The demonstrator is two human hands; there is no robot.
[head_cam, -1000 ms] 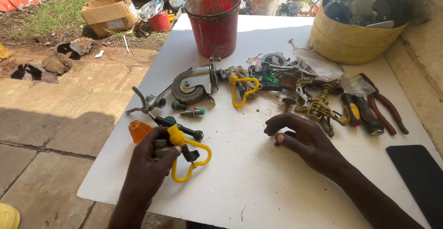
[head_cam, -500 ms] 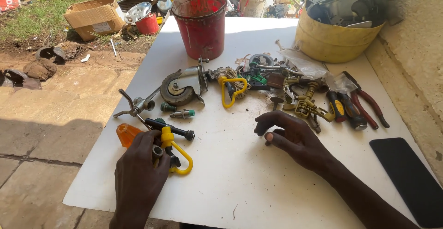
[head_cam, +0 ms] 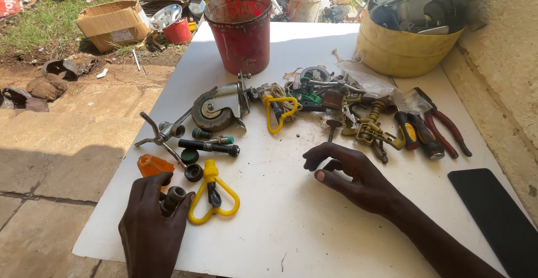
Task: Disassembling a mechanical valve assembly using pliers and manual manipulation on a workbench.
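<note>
At lower left the left hand (head_cam: 151, 227) grips a small dark threaded fitting (head_cam: 171, 198) beside the yellow plastic loop-shaped sprinkler (head_cam: 213, 199), while the right hand (head_cam: 353, 171) rests empty, fingers curled, on the white desk (head_cam: 280, 222).

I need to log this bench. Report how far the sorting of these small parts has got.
Looks done: a small group sits apart at the near left, with a yellow loop sprinkler, an orange piece and black caps. In hand: the left hand holds a dark threaded fitting; the right hand rests empty on the white table. Left: the tangled pile near the red bucket looks unsorted.
</note>
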